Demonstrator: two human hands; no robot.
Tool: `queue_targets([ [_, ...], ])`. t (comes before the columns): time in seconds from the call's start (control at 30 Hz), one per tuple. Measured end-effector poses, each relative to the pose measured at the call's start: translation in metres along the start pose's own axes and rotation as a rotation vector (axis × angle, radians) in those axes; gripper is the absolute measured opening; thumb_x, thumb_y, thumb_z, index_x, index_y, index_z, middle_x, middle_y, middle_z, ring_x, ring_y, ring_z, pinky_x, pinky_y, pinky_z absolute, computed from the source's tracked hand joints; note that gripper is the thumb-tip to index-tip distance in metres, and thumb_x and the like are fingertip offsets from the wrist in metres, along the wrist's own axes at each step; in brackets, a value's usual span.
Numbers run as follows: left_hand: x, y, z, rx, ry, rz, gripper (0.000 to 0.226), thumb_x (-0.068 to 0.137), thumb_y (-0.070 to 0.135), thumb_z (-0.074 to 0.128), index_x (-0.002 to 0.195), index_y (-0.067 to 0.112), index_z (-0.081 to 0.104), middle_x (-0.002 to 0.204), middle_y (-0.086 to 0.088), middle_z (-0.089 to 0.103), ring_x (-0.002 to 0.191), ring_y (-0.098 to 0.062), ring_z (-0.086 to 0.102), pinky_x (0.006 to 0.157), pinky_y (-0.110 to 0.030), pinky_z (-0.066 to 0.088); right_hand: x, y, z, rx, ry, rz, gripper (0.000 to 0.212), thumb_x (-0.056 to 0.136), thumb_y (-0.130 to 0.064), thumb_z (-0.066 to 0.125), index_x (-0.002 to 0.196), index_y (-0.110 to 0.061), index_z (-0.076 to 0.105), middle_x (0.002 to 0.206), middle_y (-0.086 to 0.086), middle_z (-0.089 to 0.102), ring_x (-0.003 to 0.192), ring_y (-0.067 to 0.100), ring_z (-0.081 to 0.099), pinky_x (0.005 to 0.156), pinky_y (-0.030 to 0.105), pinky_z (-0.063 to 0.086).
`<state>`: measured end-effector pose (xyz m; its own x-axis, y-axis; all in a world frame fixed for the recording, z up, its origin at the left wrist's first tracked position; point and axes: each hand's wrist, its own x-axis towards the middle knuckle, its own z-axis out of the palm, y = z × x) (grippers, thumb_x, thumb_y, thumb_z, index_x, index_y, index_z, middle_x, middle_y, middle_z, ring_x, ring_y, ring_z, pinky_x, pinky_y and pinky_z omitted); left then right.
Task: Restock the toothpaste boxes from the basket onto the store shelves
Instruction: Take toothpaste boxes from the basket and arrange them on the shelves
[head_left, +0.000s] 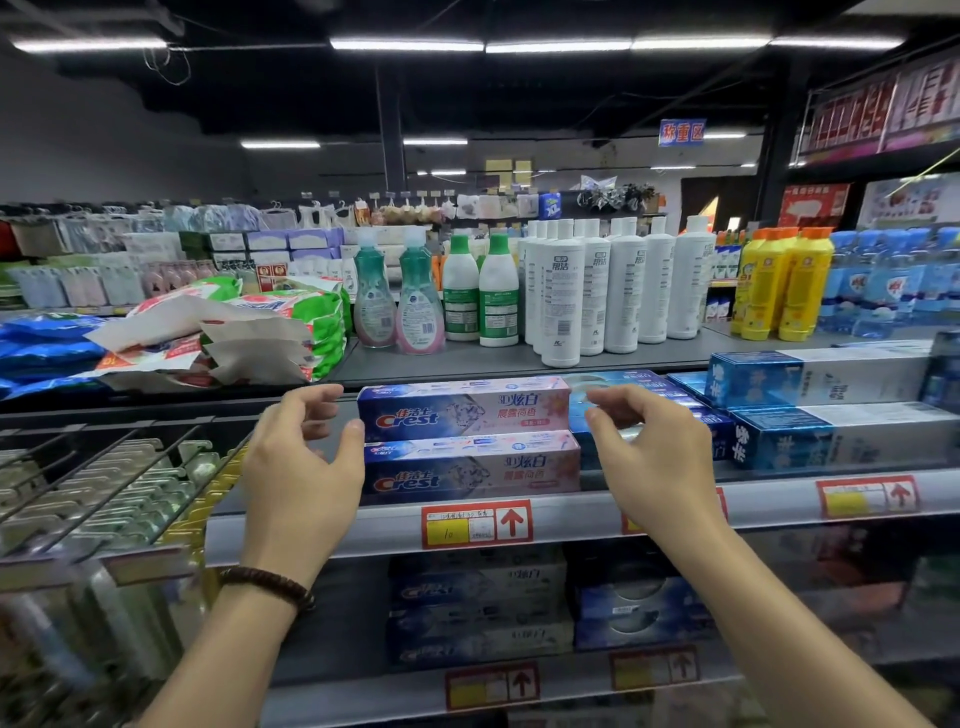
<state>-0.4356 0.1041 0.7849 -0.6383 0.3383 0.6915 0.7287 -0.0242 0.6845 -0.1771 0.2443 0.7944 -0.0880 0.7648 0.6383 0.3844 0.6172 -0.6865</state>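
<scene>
- Your left hand (304, 462), with a beaded bracelet (270, 582) on the wrist, is loosely curled and grips nothing.
- Its thumb tip is at the left end of the upper Crest box (462, 410).
- Your right hand (649, 457) is equally slack and empty, just beside that box's right end.
- The upper box lies stacked on the lower Crest box (470, 467) on the shelf (571, 512).
- White bottles (597, 291) stand beyond.
</scene>
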Motion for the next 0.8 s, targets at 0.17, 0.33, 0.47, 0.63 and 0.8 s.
queue_targets([
  [0.17, -0.015, 0.019, -0.003, -0.020, 0.034, 0.097, 0.018, 0.093, 0.020, 0.074, 0.108, 0.026, 0.065, 0.093, 0.005, 0.066, 0.085, -0.014, 0.063, 0.074, -0.031, 0.053, -0.012, 0.004, -0.010, 0.069, -0.014, 0.024, 0.006, 0.097, -0.026, 0.074, 0.098, -0.030, 0.079, 0.086, -0.023, 0.074, 0.084, -0.002, 0.067, 0.075, 0.007, 0.046],
  [0.33, -0.035, 0.039, 0.000, -0.083, -0.022, 0.149, 0.015, 0.093, 0.017, 0.074, 0.101, 0.025, 0.065, 0.086, 0.011, 0.066, 0.075, -0.007, 0.063, 0.063, -0.011, 0.047, -0.024, 0.003, -0.018, 0.172, -0.076, 0.096, 0.008, 0.096, -0.025, 0.075, 0.096, -0.033, 0.078, 0.084, -0.024, 0.075, 0.084, -0.006, 0.068, 0.074, 0.009, 0.048],
  [0.47, -0.054, 0.051, 0.009, -0.133, -0.113, 0.144, 0.015, 0.094, 0.021, 0.074, 0.101, 0.029, 0.065, 0.084, 0.013, 0.067, 0.076, -0.007, 0.065, 0.063, -0.009, 0.048, -0.037, 0.002, -0.025, 0.179, -0.085, 0.103, 0.008, 0.096, -0.027, 0.074, 0.095, -0.033, 0.078, 0.085, -0.024, 0.074, 0.083, -0.002, 0.068, 0.076, 0.019, 0.053],
  [0.63, -0.080, 0.060, 0.026, -0.239, -0.231, 0.094, 0.019, 0.091, 0.018, 0.077, 0.094, 0.032, 0.065, 0.080, 0.012, 0.068, 0.076, -0.010, 0.067, 0.063, -0.016, 0.050, -0.054, 0.007, -0.034, 0.188, -0.085, 0.123, 0.009, 0.097, -0.025, 0.074, 0.096, -0.033, 0.077, 0.084, -0.019, 0.074, 0.078, 0.004, 0.069, 0.072, 0.022, 0.054],
  [0.8, -0.101, 0.068, 0.046, -0.330, -0.375, 0.048, 0.015, 0.091, 0.021, 0.076, 0.093, 0.032, 0.066, 0.081, 0.012, 0.070, 0.073, -0.011, 0.067, 0.063, -0.018, 0.051, -0.074, 0.013, -0.053, 0.163, -0.032, 0.155, 0.010, 0.097, -0.022, 0.075, 0.096, -0.032, 0.078, 0.088, -0.020, 0.076, 0.083, 0.002, 0.070, 0.075, 0.018, 0.055],
])
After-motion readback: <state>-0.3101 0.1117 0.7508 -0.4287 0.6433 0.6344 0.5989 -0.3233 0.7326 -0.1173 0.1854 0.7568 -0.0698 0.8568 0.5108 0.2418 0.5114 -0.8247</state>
